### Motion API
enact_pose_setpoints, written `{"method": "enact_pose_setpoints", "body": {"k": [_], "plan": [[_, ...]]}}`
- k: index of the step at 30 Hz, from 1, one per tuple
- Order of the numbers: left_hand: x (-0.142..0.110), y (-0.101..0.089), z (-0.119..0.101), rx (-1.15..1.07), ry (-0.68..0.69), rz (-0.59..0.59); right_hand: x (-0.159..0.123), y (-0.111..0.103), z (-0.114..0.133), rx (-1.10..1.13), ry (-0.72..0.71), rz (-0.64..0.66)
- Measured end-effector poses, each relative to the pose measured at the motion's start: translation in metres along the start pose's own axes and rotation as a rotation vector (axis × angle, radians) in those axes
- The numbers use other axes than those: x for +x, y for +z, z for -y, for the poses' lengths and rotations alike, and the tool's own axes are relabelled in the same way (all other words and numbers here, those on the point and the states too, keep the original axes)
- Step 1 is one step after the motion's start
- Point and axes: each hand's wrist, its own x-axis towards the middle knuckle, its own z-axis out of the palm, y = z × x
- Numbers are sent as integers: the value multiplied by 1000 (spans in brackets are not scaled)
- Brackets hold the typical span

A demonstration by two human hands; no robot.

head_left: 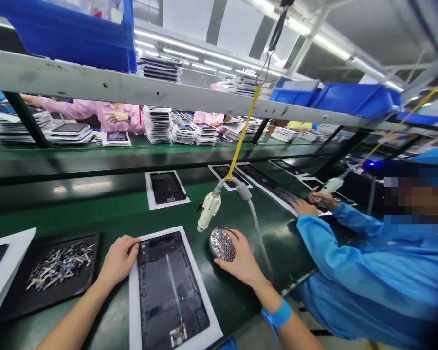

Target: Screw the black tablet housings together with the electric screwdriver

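A dark tablet housing (170, 291) lies on a white foam sheet (134, 311) in front of me, its inside facing up with a pale strip down the middle. At its upper left corner my left hand (119, 260) has thumb and finger closed on the edge. My right hand (241, 260), a blue band at its wrist, grips a round metal dish (222, 244) whose top is covered in shiny dots, too small to identify. Just above the dish hangs a pale electric screwdriver (209, 210) from a yellow strap.
To the left, a black tray (91, 277) holds a heap of small strips beside another white sheet (16, 262). More tablet housings (164, 187) lie farther back. A co-worker in blue (350, 257) works at the right. A metal shelf beam (190, 97) crosses overhead.
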Motion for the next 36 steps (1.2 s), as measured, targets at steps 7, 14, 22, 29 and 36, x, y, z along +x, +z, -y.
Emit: {"method": "enact_pose_setpoints", "body": {"k": [7, 14, 22, 29, 36], "plan": [[1, -1, 2, 5, 25, -4, -22, -1, 20, -18, -112, -177], [2, -2, 3, 12, 21, -7, -25, 7, 30, 1, -118, -157], [3, -1, 5, 23, 22, -1, -26, 10, 23, 13, -130, -106], [2, -2, 2, 17, 7, 3, -21, 11, 19, 42, -64, 55], [2, -2, 1, 8, 1, 10, 14, -2, 18, 63, -119, 323]]}}
